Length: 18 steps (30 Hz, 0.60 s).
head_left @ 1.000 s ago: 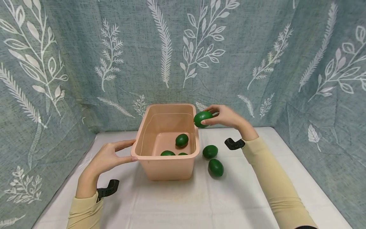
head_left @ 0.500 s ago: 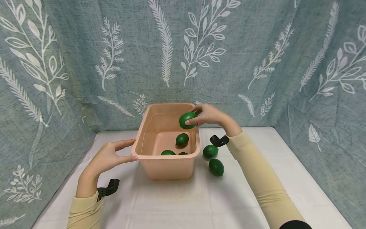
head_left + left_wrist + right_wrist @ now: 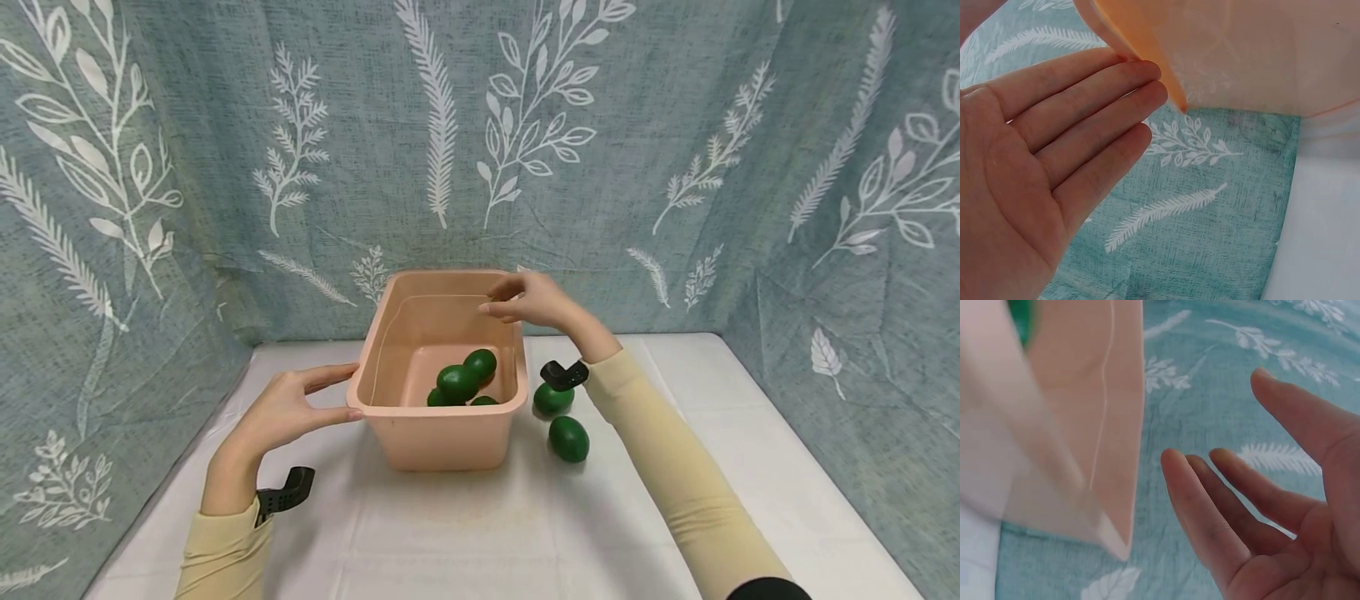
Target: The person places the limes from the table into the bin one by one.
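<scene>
A peach plastic tub (image 3: pixel 438 433) stands on the white table and holds several green avocados (image 3: pixel 459 382). My right hand (image 3: pixel 525 300) hovers over the tub's far right rim, fingers spread and holding nothing; the right wrist view shows the empty palm (image 3: pixel 1285 525) beside the tub wall (image 3: pixel 1097 425). My left hand (image 3: pixel 288 408) rests with straight fingers against the tub's left near corner, fingertips touching the rim (image 3: pixel 1147 50). Two more avocados (image 3: pixel 567 438) (image 3: pixel 553 398) lie on the table right of the tub.
A teal cloth with white leaf prints (image 3: pixel 480 125) hangs behind and to both sides of the table. White tabletop (image 3: pixel 480 533) stretches in front of the tub. Black wrist mounts (image 3: pixel 285 492) (image 3: pixel 564 373) sit on both yellow sleeves.
My right hand carried an avocado leftward over the tub and let it go; it now lies inside with the others. The left hand stayed on the tub's corner.
</scene>
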Each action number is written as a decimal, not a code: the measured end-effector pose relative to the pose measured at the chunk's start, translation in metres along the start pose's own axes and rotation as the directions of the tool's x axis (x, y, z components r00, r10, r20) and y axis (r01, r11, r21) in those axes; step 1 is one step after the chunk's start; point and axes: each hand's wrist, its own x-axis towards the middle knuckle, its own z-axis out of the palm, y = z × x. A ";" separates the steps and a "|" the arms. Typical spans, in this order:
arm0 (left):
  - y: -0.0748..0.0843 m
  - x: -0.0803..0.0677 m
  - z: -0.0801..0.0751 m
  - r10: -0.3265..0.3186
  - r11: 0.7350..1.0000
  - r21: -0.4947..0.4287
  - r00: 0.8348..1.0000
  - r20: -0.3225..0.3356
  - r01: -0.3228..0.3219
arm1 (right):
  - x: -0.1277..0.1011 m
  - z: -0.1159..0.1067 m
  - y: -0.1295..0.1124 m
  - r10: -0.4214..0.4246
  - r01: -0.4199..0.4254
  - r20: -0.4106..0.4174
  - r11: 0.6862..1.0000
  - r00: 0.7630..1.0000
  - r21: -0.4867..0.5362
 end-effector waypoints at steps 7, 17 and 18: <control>0.000 0.001 0.000 0.001 1.000 -0.002 1.000 0.004 -0.001 | -0.016 -0.007 0.016 0.003 -0.003 -0.069 1.000 0.998 0.001; 0.003 0.002 -0.001 0.002 1.000 -0.001 1.000 0.005 -0.002 | -0.041 -0.014 0.048 0.045 -0.043 -0.115 0.999 0.992 0.019; 0.003 0.002 -0.001 0.000 1.000 -0.001 1.000 0.006 0.000 | -0.043 -0.014 0.051 0.051 -0.049 -0.118 0.999 0.992 0.022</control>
